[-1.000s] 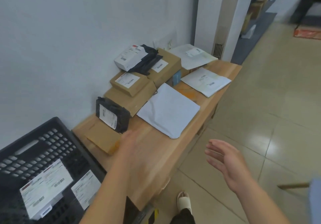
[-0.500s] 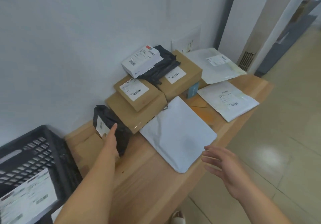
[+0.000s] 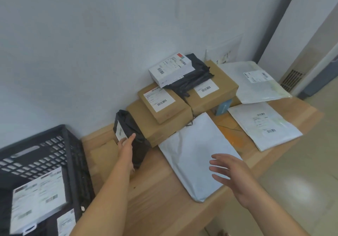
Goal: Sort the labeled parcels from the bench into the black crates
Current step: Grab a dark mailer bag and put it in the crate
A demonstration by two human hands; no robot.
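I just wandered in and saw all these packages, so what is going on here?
A person is sorting labeled parcels off a wooden bench into a black crate, which already holds a few. The left hand is touching a small black-wrapped parcel that stands on edge, though it is not yet clearly gripped. The right hand is open over a plain white mailer. Cardboard boxes and more mailers wait further along the bench.
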